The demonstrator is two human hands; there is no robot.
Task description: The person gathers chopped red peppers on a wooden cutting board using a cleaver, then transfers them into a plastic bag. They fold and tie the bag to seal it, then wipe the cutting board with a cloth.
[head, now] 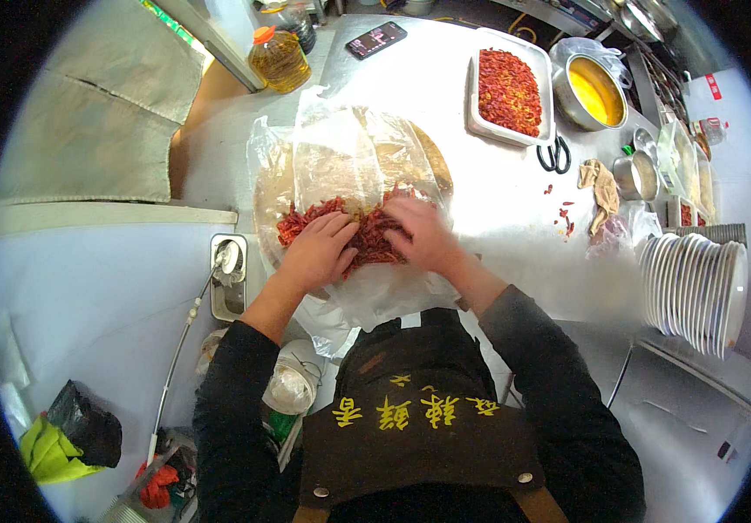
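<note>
Dried red chili pieces (375, 236) lie heaped on a clear plastic bag (336, 157), which is spread over a round wooden chopping board (436, 157). My left hand (322, 250) rests on the left part of the heap, its fingers slightly spread. Over the right part is my right hand (420, 232), a little blurred, with its fingers bent among the chilies; whether it grips any is hard to see. The near edge of the plastic hangs towards my apron. Farther back on the right, a white plastic tub (473, 121) holds more red chili pieces.
Scissors (553, 155), a metal pot (565, 104) with yellow contents, a tan cloth (603, 196) and stacked plates (693, 287) are on the right. A phone (376, 40) lies at the back of the steel table (415, 78). An oil jug (279, 62) stands at the back left.
</note>
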